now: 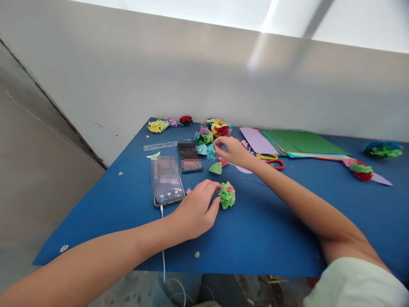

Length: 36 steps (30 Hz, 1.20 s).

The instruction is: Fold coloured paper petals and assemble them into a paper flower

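Note:
My left hand (200, 209) is closed, thumb and fingers pinching the near side of a green crumpled-paper flower (227, 197) with pink showing in its middle. Farther back, my right hand (232, 150) pinches a light blue paper piece (211, 151) between thumb and fingertips, just above the table. Beneath and beside it lie another pale blue piece (202, 149), a folded green paper piece (215, 168) and a pink paper piece (223, 161). Left of my left hand rests a phone (169, 187) with a white cable (162, 213) plugged in.
A second phone (191, 165) and a clear ruler (159, 146) lie at left. Several paper flowers (220, 128) line the back of the blue table (255, 238). Scissors (275, 164) lie beside stacked coloured sheets (303, 141). More paper flowers (382, 149) sit far right.

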Available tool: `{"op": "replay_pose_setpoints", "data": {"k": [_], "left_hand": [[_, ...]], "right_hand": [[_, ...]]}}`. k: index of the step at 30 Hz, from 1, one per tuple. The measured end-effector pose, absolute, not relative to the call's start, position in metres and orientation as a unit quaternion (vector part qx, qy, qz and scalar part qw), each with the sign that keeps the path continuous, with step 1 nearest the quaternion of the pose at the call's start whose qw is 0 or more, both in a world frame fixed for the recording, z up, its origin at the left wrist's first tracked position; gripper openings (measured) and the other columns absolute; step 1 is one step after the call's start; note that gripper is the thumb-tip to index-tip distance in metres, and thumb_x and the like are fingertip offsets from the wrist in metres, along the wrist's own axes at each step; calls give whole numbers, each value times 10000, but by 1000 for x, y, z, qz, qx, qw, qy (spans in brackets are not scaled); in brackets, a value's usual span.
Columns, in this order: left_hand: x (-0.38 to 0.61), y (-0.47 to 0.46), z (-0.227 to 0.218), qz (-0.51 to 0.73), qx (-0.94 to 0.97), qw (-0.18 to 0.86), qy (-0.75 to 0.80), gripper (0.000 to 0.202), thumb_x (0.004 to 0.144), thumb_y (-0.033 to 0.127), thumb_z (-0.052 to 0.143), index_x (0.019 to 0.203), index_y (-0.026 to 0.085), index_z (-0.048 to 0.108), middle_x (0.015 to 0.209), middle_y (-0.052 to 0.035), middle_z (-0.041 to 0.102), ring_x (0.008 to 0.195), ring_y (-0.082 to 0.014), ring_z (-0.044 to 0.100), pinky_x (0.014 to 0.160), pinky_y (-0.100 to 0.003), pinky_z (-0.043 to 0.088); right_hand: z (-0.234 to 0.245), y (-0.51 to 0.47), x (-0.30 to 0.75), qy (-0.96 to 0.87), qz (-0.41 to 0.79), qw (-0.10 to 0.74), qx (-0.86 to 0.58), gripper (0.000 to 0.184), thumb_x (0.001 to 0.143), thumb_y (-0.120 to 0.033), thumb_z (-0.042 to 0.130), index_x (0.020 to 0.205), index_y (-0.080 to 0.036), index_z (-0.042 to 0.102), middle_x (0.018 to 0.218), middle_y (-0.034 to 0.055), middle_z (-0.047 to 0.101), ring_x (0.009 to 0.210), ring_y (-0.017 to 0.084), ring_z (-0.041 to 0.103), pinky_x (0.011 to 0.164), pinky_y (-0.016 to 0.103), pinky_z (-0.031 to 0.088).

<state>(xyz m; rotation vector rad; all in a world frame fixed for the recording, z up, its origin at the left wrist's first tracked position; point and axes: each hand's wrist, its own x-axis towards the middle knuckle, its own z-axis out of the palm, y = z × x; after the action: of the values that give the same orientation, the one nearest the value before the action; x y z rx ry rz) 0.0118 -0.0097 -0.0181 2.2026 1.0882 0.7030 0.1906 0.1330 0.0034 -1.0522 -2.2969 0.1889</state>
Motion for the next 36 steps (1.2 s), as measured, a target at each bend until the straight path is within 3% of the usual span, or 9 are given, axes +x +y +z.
{"op": "replay_pose_setpoints", "data": {"k": [4, 7, 10, 13, 16, 22, 28, 32, 36], "left_hand": [[14, -8, -18, 282, 820, 275, 416, 233, 898, 280, 348, 1077, 210, 479, 1042, -63, 552, 976, -195, 520, 837, -327, 428], [19, -6, -16, 302, 804, 251, 446, 331, 916, 335, 314, 1219, 236, 405, 894, -35, 578, 828, -167, 553, 732, -284, 441], [23, -3, -15, 258, 830, 212, 447, 392, 925, 387, 284, 1302, 297, 339, 817, -7, 600, 729, -156, 570, 609, -246, 406], [24, 1, -18, 212, 857, 191, 428, 361, 921, 423, 279, 1226, 326, 447, 857, -6, 634, 759, -172, 594, 599, -245, 391], [23, 5, -22, 225, 860, 187, 418, 333, 921, 394, 294, 1059, 267, 569, 855, -24, 614, 798, -170, 582, 664, -253, 410], [19, 12, -20, 247, 859, 218, 393, 291, 904, 317, 367, 870, 189, 626, 884, -43, 588, 813, -142, 563, 765, -254, 426], [14, 15, -19, 220, 853, 278, 383, 159, 830, 272, 491, 891, 211, 624, 853, -1, 636, 758, -117, 582, 648, -204, 439], [13, 14, -21, 192, 841, 289, 415, 236, 825, 369, 473, 907, 196, 612, 716, -2, 627, 630, -129, 569, 538, -221, 403], [12, 7, -17, 163, 847, 281, 421, 328, 831, 469, 429, 772, 198, 604, 654, 4, 607, 559, -126, 535, 454, -220, 326]], "right_hand": [[4, 116, 212, -806, 105, 370, -450, 224, 905, -325, 301, 805, -186, 445, 592, -25, 492, 532, 107, 458, 561, 243, 348], [-6, 104, 224, -800, 183, 350, -452, 255, 890, -417, 365, 779, -198, 434, 472, -68, 436, 420, 93, 439, 492, 230, 354], [-15, 91, 231, -798, 249, 326, -441, 241, 862, -426, 423, 826, -191, 465, 532, -49, 515, 410, 90, 469, 434, 216, 349], [-19, 78, 236, -794, 279, 318, -437, 225, 871, -396, 412, 856, -184, 485, 552, -38, 540, 413, 91, 467, 429, 216, 350], [-22, 68, 239, -792, 280, 320, -438, 214, 879, -360, 404, 841, -181, 515, 585, -32, 530, 439, 84, 464, 477, 222, 375], [-28, 57, 234, -781, 298, 332, -437, 208, 857, -366, 458, 891, -184, 553, 699, -14, 534, 503, 80, 468, 507, 220, 391], [-29, 55, 233, -750, 347, 354, -438, 241, 799, -402, 547, 891, -179, 563, 661, -22, 519, 511, 82, 442, 480, 214, 373], [-30, 58, 233, -739, 384, 350, -428, 262, 797, -424, 533, 822, -165, 562, 673, -13, 509, 571, 89, 443, 521, 215, 376], [-29, 57, 230, -728, 430, 336, -416, 278, 790, -442, 539, 805, -165, 540, 673, -20, 495, 578, 82, 444, 533, 206, 387]]}}
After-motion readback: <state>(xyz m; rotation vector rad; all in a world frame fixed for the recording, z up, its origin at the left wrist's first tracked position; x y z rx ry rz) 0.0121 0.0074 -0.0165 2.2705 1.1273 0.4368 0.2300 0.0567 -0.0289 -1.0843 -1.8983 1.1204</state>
